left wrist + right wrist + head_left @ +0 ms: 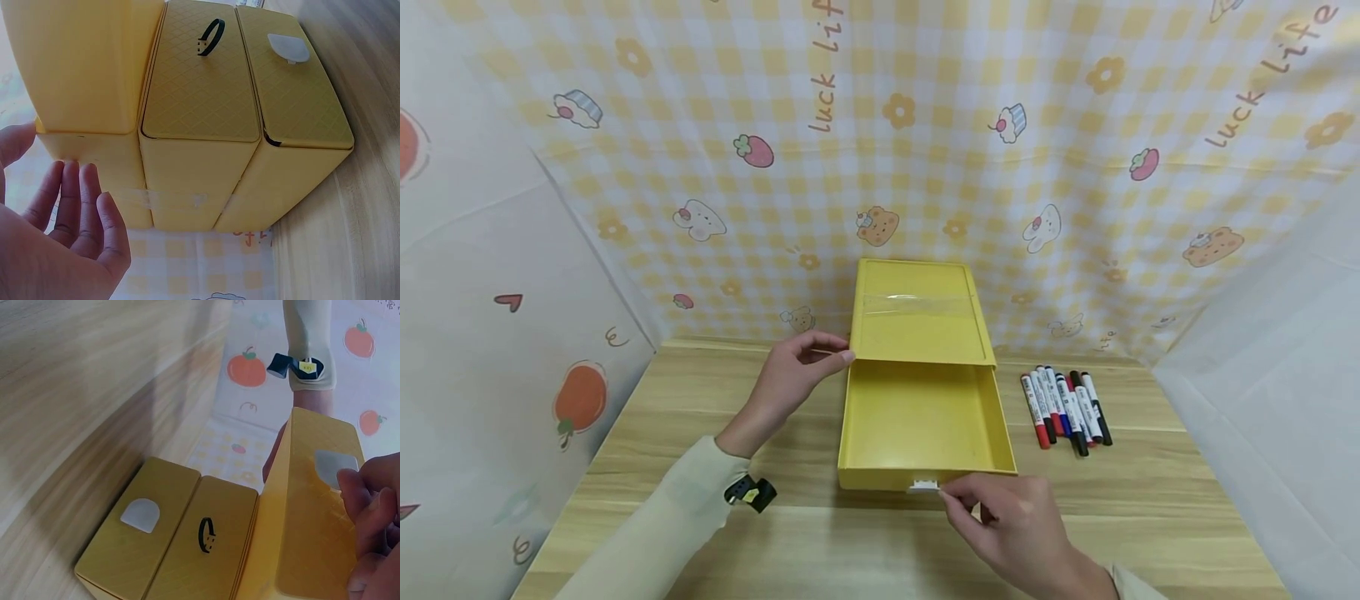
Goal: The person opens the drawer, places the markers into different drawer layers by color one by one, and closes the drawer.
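A yellow plastic drawer cabinet (921,337) stands against the cloth backdrop, its top drawer (874,480) pulled well out with nothing inside. My right hand (1015,521) pinches the white pull tab (326,467) on that drawer's front between thumb and fingers. At the cabinet's left side is my left hand (790,375), its thumb by the front corner and its relaxed fingers along the side wall. Below, the middle drawer (200,100) with a black loop handle and the bottom drawer (306,106) with a white tab are closed.
Several whiteboard markers (1067,408) with red, black and blue caps lie in a row on the wooden table (805,550), right of the cabinet. Clear tape (917,306) crosses the cabinet top. A checked yellow cloth (820,192) hangs close behind.
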A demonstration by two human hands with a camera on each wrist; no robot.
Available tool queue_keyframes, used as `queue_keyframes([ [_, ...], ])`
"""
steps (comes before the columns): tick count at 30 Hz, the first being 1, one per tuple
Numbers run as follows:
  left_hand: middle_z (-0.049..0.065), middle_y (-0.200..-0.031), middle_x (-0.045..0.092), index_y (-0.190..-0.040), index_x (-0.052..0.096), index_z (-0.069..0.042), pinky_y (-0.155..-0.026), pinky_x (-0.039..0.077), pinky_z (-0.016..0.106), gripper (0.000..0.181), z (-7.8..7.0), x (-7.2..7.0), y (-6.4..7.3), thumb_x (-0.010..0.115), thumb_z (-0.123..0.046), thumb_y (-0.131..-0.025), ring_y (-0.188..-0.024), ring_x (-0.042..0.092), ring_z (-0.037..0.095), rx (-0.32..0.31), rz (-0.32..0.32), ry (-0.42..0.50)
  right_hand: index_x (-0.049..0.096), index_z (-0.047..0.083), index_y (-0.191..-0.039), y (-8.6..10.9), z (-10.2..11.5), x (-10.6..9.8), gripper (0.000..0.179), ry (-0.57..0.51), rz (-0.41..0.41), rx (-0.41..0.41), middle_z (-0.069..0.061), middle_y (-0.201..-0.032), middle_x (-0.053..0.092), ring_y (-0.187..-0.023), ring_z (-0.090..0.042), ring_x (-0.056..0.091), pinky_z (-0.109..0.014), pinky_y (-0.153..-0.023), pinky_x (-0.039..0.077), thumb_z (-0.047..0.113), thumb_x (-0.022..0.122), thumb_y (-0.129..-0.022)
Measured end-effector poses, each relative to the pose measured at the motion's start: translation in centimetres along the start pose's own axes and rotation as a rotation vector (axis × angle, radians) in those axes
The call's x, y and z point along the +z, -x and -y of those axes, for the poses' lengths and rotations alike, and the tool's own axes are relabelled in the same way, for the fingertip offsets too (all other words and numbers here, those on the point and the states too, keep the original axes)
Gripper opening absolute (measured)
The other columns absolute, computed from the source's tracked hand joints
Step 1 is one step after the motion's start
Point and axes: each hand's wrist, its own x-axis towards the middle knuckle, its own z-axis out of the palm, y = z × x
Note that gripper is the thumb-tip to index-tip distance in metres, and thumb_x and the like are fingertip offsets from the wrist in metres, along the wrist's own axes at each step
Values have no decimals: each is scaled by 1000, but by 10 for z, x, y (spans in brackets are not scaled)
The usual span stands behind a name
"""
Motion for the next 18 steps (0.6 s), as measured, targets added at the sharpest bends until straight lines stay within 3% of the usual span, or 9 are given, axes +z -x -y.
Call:
queue_keyframes([
  [4,7,-124,75,-125,79,-9,-103,55,49,33,0,0,0,81,-33,-103,-114,70,25,-1,0,2,81,12,-90,2,2,1,36,3,-5,-7,6,-74,75,-57,8,57,-5,-51,44,28,60,-114],
  [11,6,-123,76,-125,79,-9,-100,55,41,33,-1,0,1,82,-34,-103,-115,70,24,11,2,2,81,13,-90,4,3,2,35,23,-7,0,7,-75,75,-57,9,54,-5,-52,43,29,61,-114],
  [18,7,-122,76,-125,79,-8,-101,55,43,33,1,0,0,82,-33,-103,-114,71,24,9,4,13,81,11,-92,5,5,0,35,0,-9,25,6,-75,75,-58,7,56,-6,-50,41,30,62,-114],
])
